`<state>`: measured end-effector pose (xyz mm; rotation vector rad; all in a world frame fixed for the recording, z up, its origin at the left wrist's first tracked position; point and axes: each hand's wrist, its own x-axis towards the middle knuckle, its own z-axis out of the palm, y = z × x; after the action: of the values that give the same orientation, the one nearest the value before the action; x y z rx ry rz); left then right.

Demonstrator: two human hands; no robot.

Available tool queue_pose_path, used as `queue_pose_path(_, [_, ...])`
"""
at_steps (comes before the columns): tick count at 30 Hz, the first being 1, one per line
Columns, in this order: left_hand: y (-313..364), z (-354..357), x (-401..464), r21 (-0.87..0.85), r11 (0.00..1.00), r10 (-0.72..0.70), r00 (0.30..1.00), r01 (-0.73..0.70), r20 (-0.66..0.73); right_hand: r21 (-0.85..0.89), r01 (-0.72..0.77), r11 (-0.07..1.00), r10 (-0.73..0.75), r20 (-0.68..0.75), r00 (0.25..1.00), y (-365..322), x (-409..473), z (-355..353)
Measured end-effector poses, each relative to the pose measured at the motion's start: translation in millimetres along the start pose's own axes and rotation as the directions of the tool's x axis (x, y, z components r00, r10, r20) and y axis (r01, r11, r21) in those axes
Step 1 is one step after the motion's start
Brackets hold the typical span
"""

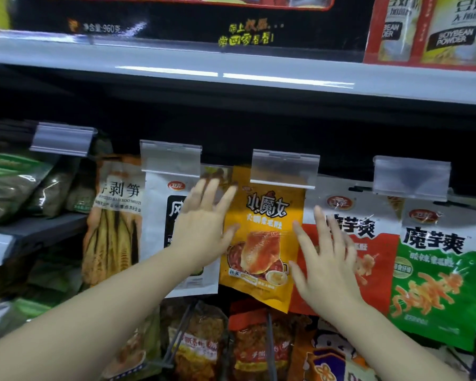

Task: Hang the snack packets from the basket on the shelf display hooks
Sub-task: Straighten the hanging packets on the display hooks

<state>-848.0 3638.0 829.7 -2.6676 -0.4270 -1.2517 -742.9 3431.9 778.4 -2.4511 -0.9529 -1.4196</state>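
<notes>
Below the grey metal shelf edge (259,70), a row of snack packets hangs behind clear plastic price-tag holders (285,169). In the middle hangs the yellow foil snack packet with black lettering and a picture of sliced food (261,243), tilted slightly so that its lower right corner dips lowest. The left hand (204,229) is spread, fingers straight and apart, lying over the white packet with a black panel (160,215) just left of the yellow one; its thumb reaches toward the yellow packet's left edge, though contact cannot be told. The right hand (327,262) is likewise spread with straight fingers, in front of the red-and-white packet with bold black characters (368,235) just right of the yellow one. Neither hand holds anything. Further right hangs a green-and-white packet of the same design (437,284); at the far left hangs a clear packet of pale bamboo shoots (113,229). Beneath the row, brown and orange snack bags (198,342) sit behind dark wire dividers.
</notes>
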Motion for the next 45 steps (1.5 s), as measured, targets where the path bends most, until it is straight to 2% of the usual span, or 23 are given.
queue_pose_path(3, [-37,-3,-10,0.061,0.997,-0.046,0.989,0.056,-0.143,0.05,0.18,0.982,-0.176,-0.077,0.981,-33,15,-5])
queue_pose_path(5, [-56,1,-15,0.091,0.996,-0.001,0.991,0.014,-0.137,0.101,0.242,0.965,-0.235,-0.075,0.969,-60,34,-7])
queue_pose_path(10, [-74,-2,-9,-0.008,1.0,0.002,1.0,-0.002,-0.02,0.119,0.243,0.963,-0.258,0.131,0.957,-119,93,-27])
queue_pose_path(12, [-81,2,-3,0.007,1.0,0.005,0.998,-0.005,0.056,0.138,0.223,0.965,-0.25,0.228,0.941,-131,111,-29])
queue_pose_path(14, [-87,5,1,0.053,0.998,0.034,0.998,-0.036,0.043,0.148,0.197,0.969,-0.229,0.246,0.942,-140,121,-31])
queue_pose_path(17, [-92,8,8,0.023,0.999,0.047,0.997,-0.049,0.066,0.136,0.175,0.975,-0.208,0.289,0.934,-147,125,-28])
queue_pose_path(23, [-94,21,13,-0.004,0.996,0.094,0.992,-0.094,0.09,0.08,0.178,0.981,-0.194,0.291,0.937,-143,122,-25])
queue_pose_path(27, [-95,31,17,0.031,0.995,0.088,0.989,-0.092,0.115,-0.056,0.176,0.983,-0.157,0.248,0.956,-146,125,-36])
queue_pose_path(29, [-97,35,18,0.045,0.994,0.094,0.989,-0.1,0.113,-0.024,0.169,0.985,-0.157,0.249,0.956,-147,126,-36])
queue_pose_path(31, [-98,36,18,0.043,0.994,0.094,0.99,-0.099,0.1,0.022,0.193,0.981,-0.194,0.193,0.962,-148,125,-31])
queue_pose_path(34, [-99,35,17,0.039,0.993,0.104,0.99,-0.108,0.091,0.03,0.19,0.981,-0.19,0.299,0.935,-143,123,-23])
queue_pose_path(38, [-108,33,13,0.003,0.983,0.184,0.981,-0.184,0.061,0.044,0.184,0.982,-0.188,0.31,0.932,-143,116,-20])
queue_pose_path(41, [-115,30,8,0.041,0.967,0.248,0.967,-0.251,0.065,0.051,0.184,0.982,-0.191,0.26,0.946,-143,109,-17])
queue_pose_path(45, [-123,28,-3,0.124,0.961,0.236,0.966,-0.248,0.106,0.027,0.218,0.976,-0.218,0.262,0.94,-143,100,-10])
